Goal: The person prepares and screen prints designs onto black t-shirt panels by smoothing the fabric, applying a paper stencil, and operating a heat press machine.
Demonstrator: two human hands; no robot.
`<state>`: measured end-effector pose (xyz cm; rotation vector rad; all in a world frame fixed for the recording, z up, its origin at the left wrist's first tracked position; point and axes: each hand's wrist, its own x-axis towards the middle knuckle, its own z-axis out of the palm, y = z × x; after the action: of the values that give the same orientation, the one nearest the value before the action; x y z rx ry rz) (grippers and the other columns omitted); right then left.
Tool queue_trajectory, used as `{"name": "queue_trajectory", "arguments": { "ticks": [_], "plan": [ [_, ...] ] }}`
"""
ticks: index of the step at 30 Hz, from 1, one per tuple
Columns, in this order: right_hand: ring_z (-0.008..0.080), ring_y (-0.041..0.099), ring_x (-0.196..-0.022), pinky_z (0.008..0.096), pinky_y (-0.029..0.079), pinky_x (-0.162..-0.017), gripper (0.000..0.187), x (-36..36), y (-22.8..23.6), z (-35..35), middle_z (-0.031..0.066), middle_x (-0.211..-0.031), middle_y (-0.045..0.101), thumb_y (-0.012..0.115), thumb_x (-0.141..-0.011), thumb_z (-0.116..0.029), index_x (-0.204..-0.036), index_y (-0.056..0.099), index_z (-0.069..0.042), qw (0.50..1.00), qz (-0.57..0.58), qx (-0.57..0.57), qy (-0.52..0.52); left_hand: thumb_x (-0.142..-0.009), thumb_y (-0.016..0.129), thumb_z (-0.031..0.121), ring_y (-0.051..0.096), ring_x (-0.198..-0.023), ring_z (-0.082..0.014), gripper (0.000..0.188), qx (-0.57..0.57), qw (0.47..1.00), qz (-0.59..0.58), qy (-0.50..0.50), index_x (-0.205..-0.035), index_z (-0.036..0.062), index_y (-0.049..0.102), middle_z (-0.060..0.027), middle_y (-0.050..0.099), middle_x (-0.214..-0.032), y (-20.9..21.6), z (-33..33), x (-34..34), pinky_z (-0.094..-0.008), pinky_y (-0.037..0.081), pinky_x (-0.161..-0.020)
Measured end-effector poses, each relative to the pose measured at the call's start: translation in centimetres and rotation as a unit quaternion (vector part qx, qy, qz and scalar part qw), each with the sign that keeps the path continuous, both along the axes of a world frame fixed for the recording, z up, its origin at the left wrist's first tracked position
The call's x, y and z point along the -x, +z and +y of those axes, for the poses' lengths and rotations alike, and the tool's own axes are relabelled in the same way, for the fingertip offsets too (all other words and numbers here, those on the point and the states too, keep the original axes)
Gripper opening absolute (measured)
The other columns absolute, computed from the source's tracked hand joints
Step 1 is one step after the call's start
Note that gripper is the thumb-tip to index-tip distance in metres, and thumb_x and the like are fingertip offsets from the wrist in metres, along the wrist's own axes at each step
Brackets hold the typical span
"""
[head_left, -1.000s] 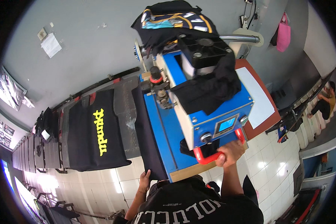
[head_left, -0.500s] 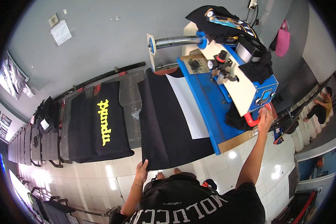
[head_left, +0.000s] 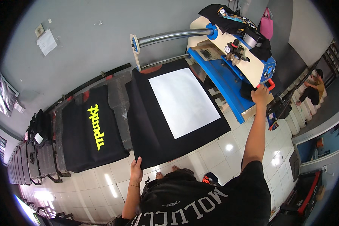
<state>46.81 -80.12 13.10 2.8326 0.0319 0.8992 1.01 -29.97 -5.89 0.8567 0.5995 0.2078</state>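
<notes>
Hands (head_left: 259,95) w/ curved handle (head_left: 271,84), prob. cotton cloth (head_left: 148,116)

A white rectangular sheet (head_left: 184,103) lies on a flat black garment (head_left: 148,122), near its right edge; left, a yellow-lettered black garment (head_left: 84,132); right, a blue metal press (head_left: 228,77).

pale block lettering (head_left: 193,209) marks the black short-sleeved shirt (head_left: 237,194), and a thin bracelet (head_left: 134,185) circles the left wrist (head_left: 135,180).

A pink bag (head_left: 266,28) hangs far right, a paper (head_left: 46,42) far left; a person (head_left: 314,89) sits right.
</notes>
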Motion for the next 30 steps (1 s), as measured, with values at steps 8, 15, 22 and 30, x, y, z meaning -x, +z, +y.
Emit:
{"name": "queue_trajectory", "arguments": {
  "ticks": [8,15,22,30],
  "plan": [
    [0.0368,0.05,-0.119,0.046,0.036,-0.105,0.063,-2.1,1.3,-2.9,0.0265,-0.123,0.054,0.069,-0.079,-0.028,-0.125,0.044,0.007,0.994,0.063,-0.076,-0.034,-0.099,0.056,0.024,0.06,-0.111,-0.0172,0.035,-0.066,0.998,-0.003,-0.008,-0.126,0.0009,0.058,-0.0074,0.064,-0.123,2.5,0.1,0.5,-0.0313,0.045,-0.1],
    [0.0357,0.039,-0.137,0.0397,0.032,-0.112,0.078,12.4,-10.3,5.7,0.0285,-0.144,0.042,0.066,-0.089,-0.041,-0.14,0.038,0.01,0.87,0.197,-0.401,0.212,-0.099,0.058,0.022,0.062,-0.106,-0.0155,0.031,-0.078,0.996,0.0,0.034,-0.12,0.0002,0.062,-0.008,0.067,-0.118,6.5,-1.3,0.4,-0.0304,0.046,-0.097],
    [0.0237,0.066,-0.079,0.0365,0.059,-0.07,0.06,17.3,-18.3,2.2,0.0113,-0.096,0.062,0.071,-0.087,-0.043,-0.119,0.05,0.003,0.501,0.416,-0.758,-0.024,-0.099,0.058,0.02,0.064,-0.102,-0.014,0.028,-0.085,0.996,0.016,0.038,-0.115,-0.0017,0.064,-0.0087,0.068,-0.113,7.8,-1.7,1.1,-0.0292,0.048,-0.094],
    [0.0143,0.063,-0.071,0.0312,0.056,-0.067,0.022,17.5,-19.1,1.9,0.0035,-0.08,0.063,0.069,-0.088,-0.027,-0.093,0.06,-0.007,0.525,0.334,-0.782,-0.039,-0.099,0.056,0.021,0.063,-0.102,-0.0143,0.03,-0.065,0.998,0.022,-0.007,-0.117,-0.0017,0.062,-0.0086,0.067,-0.114,6.2,-0.7,1.3,-0.0297,0.047,-0.094]
  ]
}}
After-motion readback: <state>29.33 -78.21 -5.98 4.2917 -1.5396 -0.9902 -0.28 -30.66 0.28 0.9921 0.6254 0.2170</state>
